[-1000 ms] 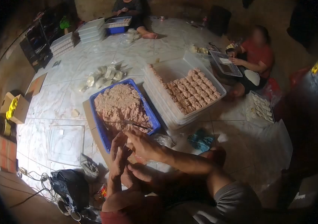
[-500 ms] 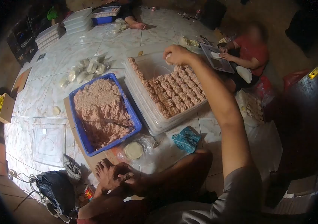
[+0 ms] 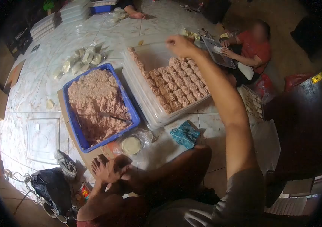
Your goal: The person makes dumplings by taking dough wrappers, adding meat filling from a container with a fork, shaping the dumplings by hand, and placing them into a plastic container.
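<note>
My right hand (image 3: 180,46) reaches over the far side of a clear plastic box (image 3: 154,122). Its fingers are curled down and closed, and whatever they hold is hidden. Inside the box, lumpy balls of pink minced mixture (image 3: 186,85) sit in close rows, with the bare bottom showing at the far left part. To the left stands a blue tray (image 3: 133,109) piled with the same loose mixture (image 3: 93,89). A dark-handled utensil (image 3: 115,117) lies in it. My left hand is not to be made out; crossed feet (image 3: 108,170) show near the tray.
A round pale lid-like item (image 3: 130,145) in plastic and a teal cloth (image 3: 185,135) lie at the near side. Bagged white packs (image 3: 79,60) lie beyond the tray. A co-worker in red (image 3: 253,47) sits at the far right. Stacked boxes (image 3: 74,12) stand at the back.
The whole view has shifted slightly. My right hand has lifted a little from the box, and the pale lump seen at its fingertips no longer shows.
</note>
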Available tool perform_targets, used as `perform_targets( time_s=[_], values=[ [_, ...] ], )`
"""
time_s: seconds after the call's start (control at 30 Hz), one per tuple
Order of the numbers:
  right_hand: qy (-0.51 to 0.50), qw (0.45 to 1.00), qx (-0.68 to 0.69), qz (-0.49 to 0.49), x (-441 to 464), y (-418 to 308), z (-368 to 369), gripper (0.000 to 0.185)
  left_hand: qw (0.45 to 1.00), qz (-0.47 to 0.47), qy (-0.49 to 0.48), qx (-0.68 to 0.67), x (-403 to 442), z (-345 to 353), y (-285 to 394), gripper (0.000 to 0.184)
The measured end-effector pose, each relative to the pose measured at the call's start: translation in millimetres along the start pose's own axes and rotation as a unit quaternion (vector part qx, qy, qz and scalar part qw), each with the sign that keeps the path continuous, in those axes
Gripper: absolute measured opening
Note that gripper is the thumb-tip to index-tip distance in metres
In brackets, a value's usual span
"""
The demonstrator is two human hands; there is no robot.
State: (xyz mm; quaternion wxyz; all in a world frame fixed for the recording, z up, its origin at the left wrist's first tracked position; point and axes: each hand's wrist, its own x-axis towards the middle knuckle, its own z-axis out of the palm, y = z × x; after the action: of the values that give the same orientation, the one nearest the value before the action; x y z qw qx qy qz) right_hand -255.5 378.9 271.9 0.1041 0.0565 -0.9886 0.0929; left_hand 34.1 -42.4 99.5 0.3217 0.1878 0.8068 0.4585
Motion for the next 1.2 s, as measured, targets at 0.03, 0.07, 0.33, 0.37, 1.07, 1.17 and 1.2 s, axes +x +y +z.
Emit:
perform_targets(
  time_s=[0.03,0.07,0.33,0.37,1.07,1.17,1.2],
  values=[
    [0.048,0.997,0.042,-0.049,-2.6,-7.6,-5.3,0.028,0.998,0.032,0.04,0.041,4.5,4.0,-7.5,0.037],
    [0.091,0.986,0.093,-0.101,-3.8,-23.9,-10.7,0.027,0.999,0.013,0.005,-0.033,23.3,7.6,-17.6,0.035],
    [-0.151,0.946,0.172,-0.23,-140.8,-233.1,34.6,0.018,0.867,-0.113,0.307,0.376,21.4,68.3,-166.8,0.058],
    [-0.17,0.943,0.13,-0.255,-144.8,-237.0,69.1,0.02,0.829,-0.24,0.354,0.36,4.2,61.8,-150.8,0.064],
    [-0.216,0.933,-0.069,-0.279,-121.6,-260.8,175.7,0.014,0.967,0.072,0.188,-0.155,27.4,21.3,-67.4,0.045],
    [-0.225,0.922,-0.08,-0.304,-129.6,-276.4,214.0,0.016,0.969,0.079,0.149,-0.182,33.5,23.9,-61.9,0.046],
    [-0.278,0.909,-0.085,-0.298,-133.5,-288.5,230.6,0.017,0.969,0.097,0.135,-0.181,33.2,24.0,-60.3,0.044]
  ],
)
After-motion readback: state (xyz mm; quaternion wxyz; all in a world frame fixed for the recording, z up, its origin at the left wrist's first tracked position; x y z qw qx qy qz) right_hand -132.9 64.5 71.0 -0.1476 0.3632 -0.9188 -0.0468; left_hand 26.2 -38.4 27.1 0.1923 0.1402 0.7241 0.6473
